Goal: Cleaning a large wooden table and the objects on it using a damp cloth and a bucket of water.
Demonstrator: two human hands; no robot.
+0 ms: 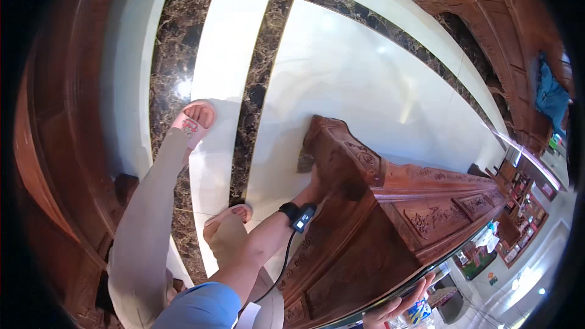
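Over pale tiles (347, 73), right fingers (417, 293) touch the table (390, 244).

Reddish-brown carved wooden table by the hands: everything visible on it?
The reddish-brown carved wooden table looks like polished wood. Its long side has framed panels with carved relief; the face nearer the camera is in shade. A thick carved leg shows at the near end. The top appears only as a thin, dark edge. It runs obliquely across the lower right, over a pale glossy floor. The bare right hand lies at the top's edge; the bare left hand reaches the leg, fingers hidden, grip unclear.
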